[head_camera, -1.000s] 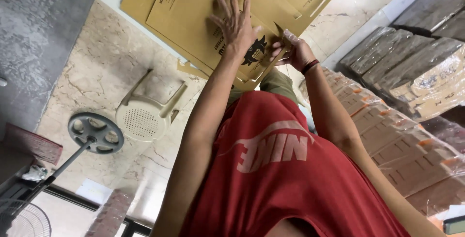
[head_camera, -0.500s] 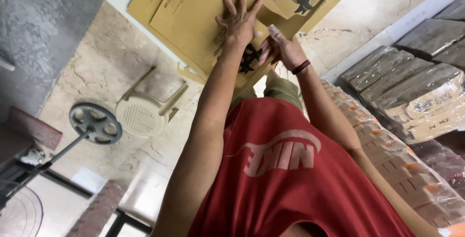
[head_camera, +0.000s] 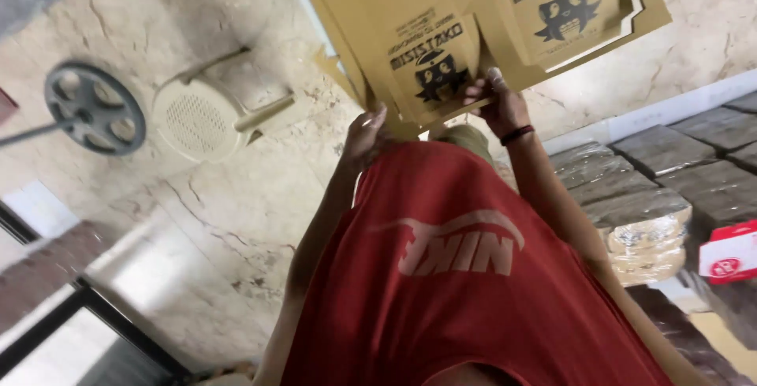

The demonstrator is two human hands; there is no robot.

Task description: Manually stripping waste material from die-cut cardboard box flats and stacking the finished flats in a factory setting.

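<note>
A stack of flat brown cardboard sheets (head_camera: pixel 473 7) with black cartoon prints lies on the marble floor ahead of me. My right hand (head_camera: pixel 498 104), with a dark band at the wrist, grips the near edge of one printed sheet, thumb on top. My left hand (head_camera: pixel 364 135) is curled at the near left corner of the stack, fingers closed on the cardboard edge there. My red sleeveless shirt (head_camera: pixel 465 275) fills the lower middle and hides what lies under my arms.
A white plastic chair (head_camera: pixel 201 118) and a grey spoked wheel on a rod (head_camera: pixel 95 108) sit on the floor to the left. Stacks of wrapped bundles (head_camera: pixel 646 228) and a red and white package (head_camera: pixel 729 253) stand on the right. A dark door frame (head_camera: pixel 71 331) is at lower left.
My left hand was lying flat with spread fingers on the cardboard; it has drawn back to the near corner and closed. The view has shifted and the cardboard sits closer.
</note>
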